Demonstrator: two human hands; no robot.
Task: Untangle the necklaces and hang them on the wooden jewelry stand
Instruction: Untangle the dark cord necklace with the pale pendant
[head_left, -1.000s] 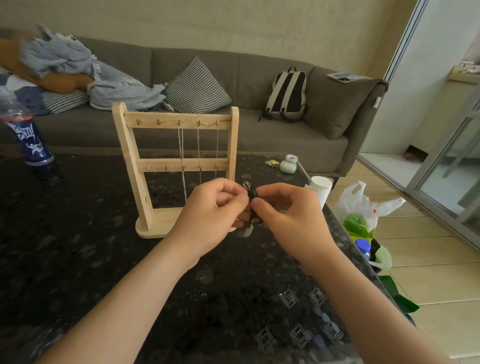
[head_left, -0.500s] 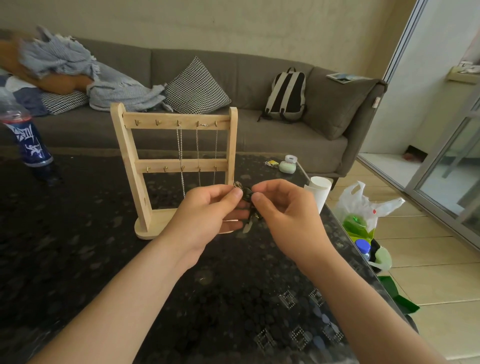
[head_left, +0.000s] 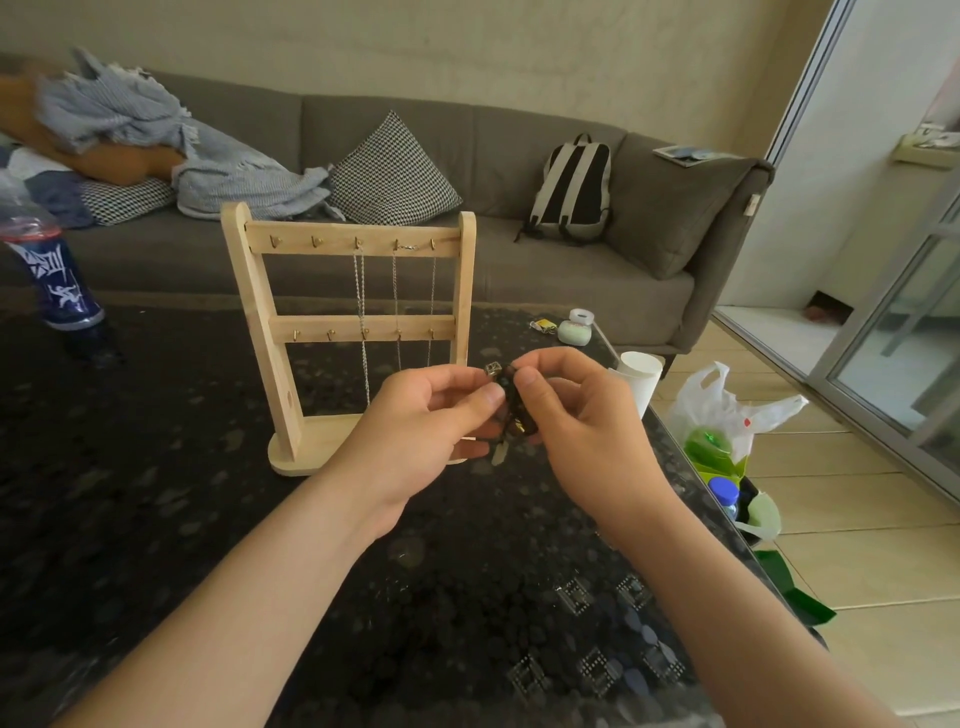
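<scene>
A wooden jewelry stand (head_left: 270, 332) with two rows of small hooks stands on the dark table. Thin silver chains (head_left: 361, 291) hang from three hooks on the right of its top bar. In front of the stand's right side, my left hand (head_left: 415, 421) and my right hand (head_left: 576, 415) meet above the table. Between them they pinch a dark beaded necklace (head_left: 511, 400) bunched into a small tangle, with a metal bead at its top and a pale pendant hanging below. Most of the necklace is hidden by my fingers.
The dark speckled table (head_left: 156, 493) ends at the right, near a white paper cup (head_left: 641, 376) and a white plastic bag (head_left: 727, 415) on the floor. A blue bottle (head_left: 52, 280) stands at far left. Small items (head_left: 574, 330) lie behind my hands. A grey sofa (head_left: 519, 270) lies behind.
Both hands have risen slightly with the tangled necklace and my fingers have shifted on it. The stand and the hung chains have not moved.
</scene>
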